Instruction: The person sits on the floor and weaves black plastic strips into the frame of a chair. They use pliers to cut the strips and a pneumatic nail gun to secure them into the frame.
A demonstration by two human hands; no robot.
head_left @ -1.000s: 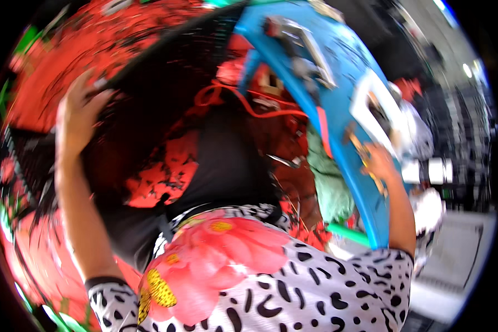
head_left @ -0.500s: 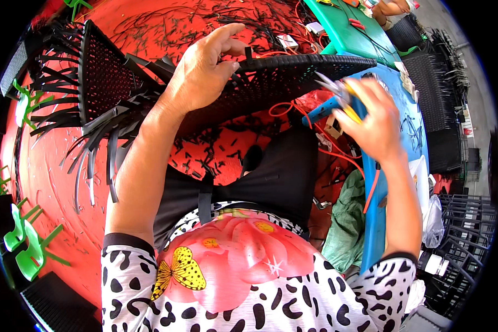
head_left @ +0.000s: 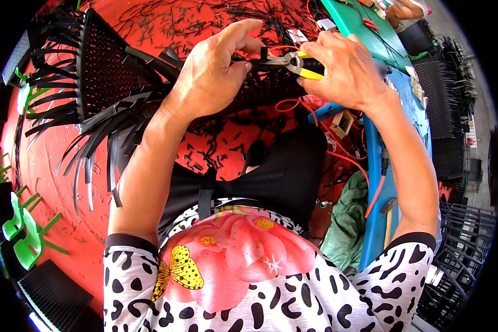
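Note:
A black woven panel (head_left: 265,94) of flat plastic strips stands tilted in front of my lap. My left hand (head_left: 210,72) is curled at its upper rim, thumb toward me and the index finger raised; part of its grip is hidden. In my right hand (head_left: 346,72) are snips (head_left: 299,65) with yellow handles and grey blades. The blades reach left to a short black strip end (head_left: 263,53) sticking up from the rim. Long loose strips (head_left: 108,119) fan out from the panel's left part.
Black offcuts litter the red floor (head_left: 205,138). At right runs a blue table (head_left: 373,182), with a green table (head_left: 351,22) beyond it. An orange hose (head_left: 343,157) and green cloth (head_left: 346,227) lie nearby. Green chairs (head_left: 30,238) stand left; another person's hand (head_left: 406,11) shows far right.
My right hand has swung left and up, bringing the snips from over the panel's right side to the strip end beside my left hand. My left hand has shifted slightly right.

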